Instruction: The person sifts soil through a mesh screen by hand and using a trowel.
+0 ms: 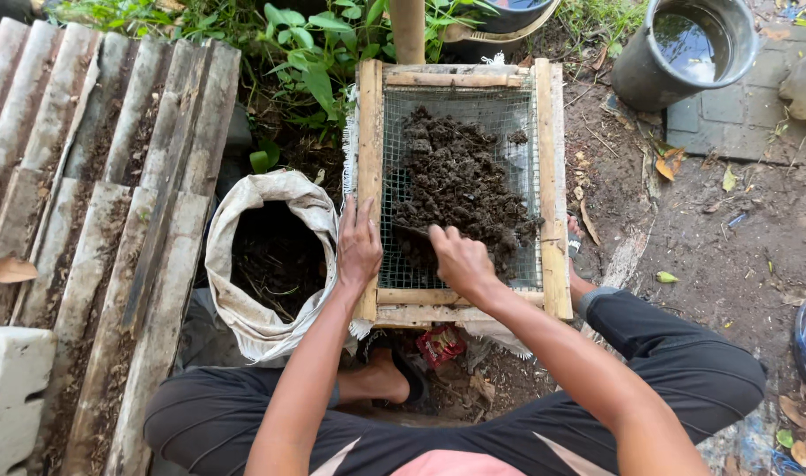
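soil (460,181) heaped on the mesh of a wooden-framed sieve (547,176), worked by hand.
the sieve's near-left frame corner is gripped by the left hand (359,247), fingers laid over the wood. the right hand (460,258) is pressed into the soil at the near edge of the mesh, fingers curled; whether anything is held cannot be told. a white sack (244,291) of dark matter stands open just left of the sieve, a bucket (685,48) of water beyond its far-right corner.
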